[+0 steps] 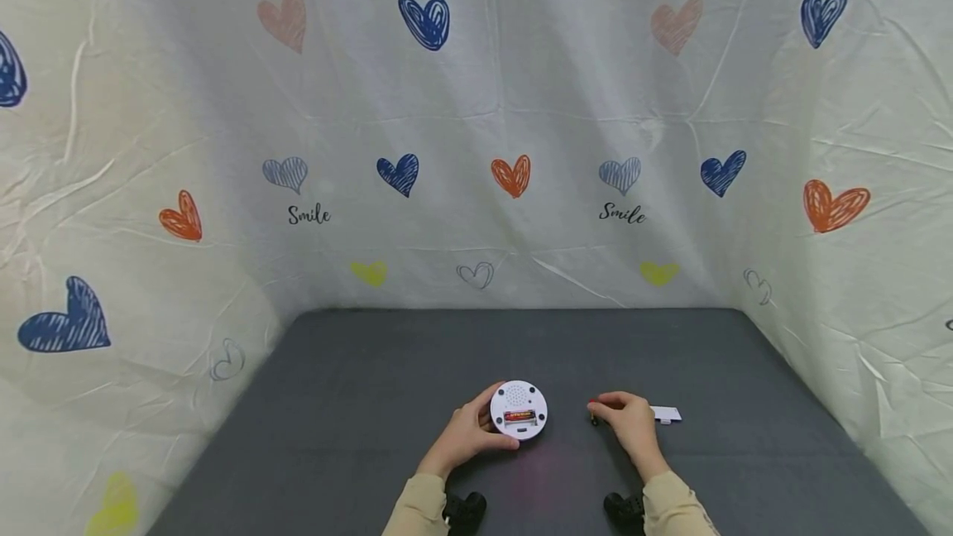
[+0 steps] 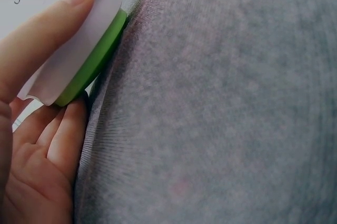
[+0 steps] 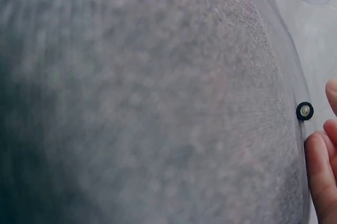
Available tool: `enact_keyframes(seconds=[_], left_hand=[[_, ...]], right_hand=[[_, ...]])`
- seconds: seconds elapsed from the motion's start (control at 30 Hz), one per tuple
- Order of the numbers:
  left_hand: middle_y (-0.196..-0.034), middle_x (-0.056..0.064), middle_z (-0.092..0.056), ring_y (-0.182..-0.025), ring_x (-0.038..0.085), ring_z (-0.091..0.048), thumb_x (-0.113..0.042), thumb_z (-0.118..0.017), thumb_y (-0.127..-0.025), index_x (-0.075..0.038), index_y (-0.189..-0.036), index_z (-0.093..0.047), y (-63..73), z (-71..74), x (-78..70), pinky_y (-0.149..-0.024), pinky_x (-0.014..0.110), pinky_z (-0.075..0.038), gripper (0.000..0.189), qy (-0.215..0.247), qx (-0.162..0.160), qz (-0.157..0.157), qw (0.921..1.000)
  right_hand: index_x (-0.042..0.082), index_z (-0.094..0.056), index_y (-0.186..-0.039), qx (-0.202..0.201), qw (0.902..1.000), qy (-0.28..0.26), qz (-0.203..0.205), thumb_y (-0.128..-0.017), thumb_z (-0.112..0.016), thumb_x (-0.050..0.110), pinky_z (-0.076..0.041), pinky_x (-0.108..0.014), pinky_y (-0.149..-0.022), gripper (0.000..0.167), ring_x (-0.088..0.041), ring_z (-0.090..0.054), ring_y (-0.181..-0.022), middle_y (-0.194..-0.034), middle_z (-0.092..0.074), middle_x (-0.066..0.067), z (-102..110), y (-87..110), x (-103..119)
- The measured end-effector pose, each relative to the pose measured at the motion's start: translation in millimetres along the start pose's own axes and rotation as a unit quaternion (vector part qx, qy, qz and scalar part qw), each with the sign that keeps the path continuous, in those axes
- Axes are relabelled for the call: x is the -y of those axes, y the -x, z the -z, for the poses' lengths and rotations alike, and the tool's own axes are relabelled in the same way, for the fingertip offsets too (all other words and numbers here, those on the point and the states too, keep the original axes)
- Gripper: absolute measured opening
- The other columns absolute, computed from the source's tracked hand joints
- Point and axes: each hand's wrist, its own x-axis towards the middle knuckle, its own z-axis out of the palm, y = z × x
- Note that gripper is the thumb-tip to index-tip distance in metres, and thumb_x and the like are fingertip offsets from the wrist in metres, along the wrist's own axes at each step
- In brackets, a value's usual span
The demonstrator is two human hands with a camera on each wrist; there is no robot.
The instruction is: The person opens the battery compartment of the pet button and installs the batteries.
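Note:
In the head view my left hand grips a round, white battery-powered device by its edge, thumb at the front. Its underside faces me, with speaker holes, dark dots and an uncovered battery compartment holding a red and black battery. A green rim on the device shows in the left wrist view. A second battery lies on the table, its end toward the right wrist camera. My right hand is over it, with thumb and fingers spread on either side and a gap showing beside it.
A small white battery cover lies just right of my right hand. The dark grey table is bordered by a pale curtain printed with hearts. Black wrist devices hang beneath both sleeves.

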Motion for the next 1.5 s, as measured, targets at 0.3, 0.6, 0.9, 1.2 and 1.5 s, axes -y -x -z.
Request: enact_keyframes(seconds=[0.3,0.6,0.9,1.2,1.5], left_hand=[[-0.134,0.013,-0.045,-0.116,0.02,-0.049,-0.005,-0.084,-0.066,-0.005,-0.144,-0.032,1.1,-0.2,0.3,-0.088,0.025,-0.045,0.094,0.002,-0.007,0.013,0.9999],[-0.131,0.017,-0.048,-0.114,0.024,-0.051,0.001,-0.081,-0.067,-0.001,-0.143,-0.031,4.3,-0.9,-11.5,-0.086,0.027,-0.047,0.091,0.011,0.006,0.001,0.9999],[-0.131,0.018,-0.047,-0.115,0.024,-0.051,0.002,-0.08,-0.068,0.002,-0.142,-0.031,9.8,-2.4,-30.9,-0.086,0.027,-0.047,0.088,0.007,0.005,0.003,1.0],[-0.132,0.015,-0.047,-0.114,0.021,-0.052,-0.002,-0.082,-0.066,-0.004,-0.144,-0.031,3.8,-0.8,-3.5,-0.086,0.026,-0.047,0.093,0.013,-0.001,0.006,0.9999],[-0.132,0.015,-0.047,-0.115,0.021,-0.051,-0.002,-0.082,-0.066,-0.005,-0.144,-0.031,2.4,-0.6,-2.7,-0.086,0.026,-0.047,0.093,0.013,0.0,0.004,0.9999]], right_hand=[[-0.002,-0.071,-0.08,0.007,0.9973,0.073,0.001,-0.067,-0.082,0.016,-0.046,-0.031,-0.055,0.025,-0.016,-0.057,-0.062,-0.071,-0.066,-0.006,-2,-3.7,6],[-0.003,-0.069,-0.076,0.024,0.9938,0.108,0.004,-0.067,-0.078,0.004,-0.045,-0.03,-0.051,0.015,-0.016,-0.055,-0.06,-0.07,-0.065,-0.007,-1,-4.0,13],[-0.004,-0.068,-0.086,0.026,0.9994,-0.002,-0.021,-0.074,-0.072,0.001,-0.046,-0.026,-0.053,0.014,-0.015,-0.057,-0.063,-0.074,-0.064,-0.005,1,-4.1,5],[-0.009,-0.063,-0.095,0.044,0.9895,-0.128,-0.052,-0.076,-0.071,-0.003,-0.051,-0.025,-0.059,0.022,-0.016,-0.061,-0.068,-0.079,-0.065,-0.01,-5,-1.5,6],[-0.009,-0.062,-0.103,0.065,0.9776,-0.196,-0.039,-0.076,-0.071,-0.006,-0.052,-0.025,-0.063,0.029,-0.015,-0.06,-0.073,-0.084,-0.064,-0.012,-15,-0.7,15]])
